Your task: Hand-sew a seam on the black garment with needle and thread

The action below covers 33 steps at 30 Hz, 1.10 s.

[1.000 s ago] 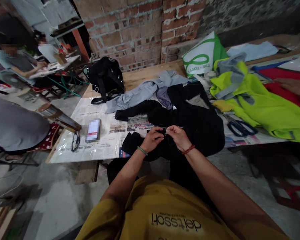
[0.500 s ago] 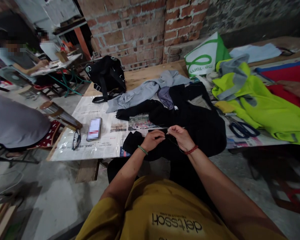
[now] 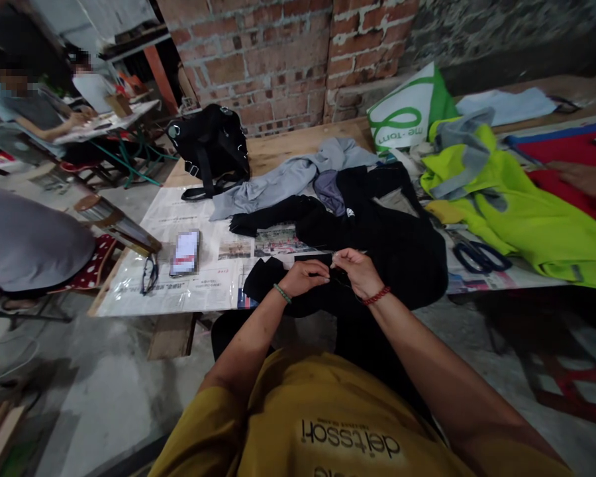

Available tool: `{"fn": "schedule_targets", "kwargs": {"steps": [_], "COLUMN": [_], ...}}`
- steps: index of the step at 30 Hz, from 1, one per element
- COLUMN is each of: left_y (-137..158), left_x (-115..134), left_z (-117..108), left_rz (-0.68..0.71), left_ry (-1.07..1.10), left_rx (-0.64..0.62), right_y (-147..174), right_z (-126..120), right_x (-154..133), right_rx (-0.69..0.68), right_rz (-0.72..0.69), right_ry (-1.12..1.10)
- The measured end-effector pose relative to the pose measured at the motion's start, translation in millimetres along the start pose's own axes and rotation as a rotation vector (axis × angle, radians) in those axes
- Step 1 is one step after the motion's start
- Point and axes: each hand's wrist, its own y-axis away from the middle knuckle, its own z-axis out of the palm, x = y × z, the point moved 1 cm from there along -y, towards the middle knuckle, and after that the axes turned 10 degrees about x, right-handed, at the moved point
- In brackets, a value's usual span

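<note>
A black garment (image 3: 397, 258) with a small white logo lies spread at the table's front edge, part of it under my hands. My left hand (image 3: 304, 278), with a green bead bracelet, is closed, its fingertips pinched together just above the black cloth. Close by on its right, my right hand (image 3: 355, 270), wearing a red bracelet, also pinches with thumb and finger. What the fingertips hold is too small to make out; a faint thin line, perhaps thread, shows below the right hand.
Newspaper under clear plastic covers the table (image 3: 198, 295). On it lie a phone (image 3: 185, 252), glasses (image 3: 149, 274), a black bag (image 3: 211, 149), grey clothing (image 3: 283, 179), dark-handled scissors (image 3: 481, 257) and a yellow-green garment (image 3: 531, 212). Another person's hand (image 3: 583, 179) rests at right; people sit at left.
My hands stay nearly in place, with the right fingertips shifting slightly. The left fingertips sit a little lower. The view has drifted slightly.
</note>
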Motion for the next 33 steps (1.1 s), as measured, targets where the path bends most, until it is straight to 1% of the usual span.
{"fn": "schedule_targets", "kwargs": {"steps": [1, 5, 6, 8, 13, 17, 21, 24, 28, 31, 33], "left_y": [-0.3, -0.6, -0.3, 0.4, 1.5, 0.7, 0.0, 0.5, 1.3, 1.5, 1.5], "left_x": [0.2, 0.6, 0.5, 0.0, 0.3, 2.3, 2.6, 2.4, 3.3, 5.2, 6.1], "left_z": [0.0, 1.7, 2.4, 3.7, 2.6, -0.1, 0.6, 2.9, 4.8, 3.9, 3.4], "left_rz": [0.000, 0.035, 0.042, 0.039, -0.029, -0.048, -0.009, 0.048, 0.086, 0.102, 0.107], "left_ry": [-0.013, -0.103, -0.114, -0.109, -0.009, 0.049, -0.024, -0.124, -0.181, -0.192, -0.200], "left_rx": [0.022, 0.182, 0.199, 0.182, 0.054, 0.026, 0.062, 0.088, 0.085, 0.131, 0.153], "right_y": [0.1, 0.0, -0.1, -0.8, -1.3, 0.5, 1.1, 1.0, 2.0, 2.3, 2.1], "right_z": [-0.1, 1.5, 2.0, 2.5, 0.1, -0.7, -3.7, -8.5, -12.0, -11.2, -10.2], "right_x": [0.3, 3.8, 4.7, 5.7, 2.0, -0.8, -2.5, -2.8, -0.1, 1.5, 1.0], "right_rx": [0.000, -0.011, -0.019, -0.027, -0.015, -0.003, 0.010, -0.031, -0.095, -0.104, -0.105], "right_rz": [-0.004, -0.039, -0.049, -0.063, -0.039, -0.016, -0.007, 0.014, 0.012, -0.010, 0.000], "right_ry": [0.007, 0.058, 0.078, 0.106, 0.051, 0.013, -0.055, -0.094, -0.053, -0.006, -0.021]}}
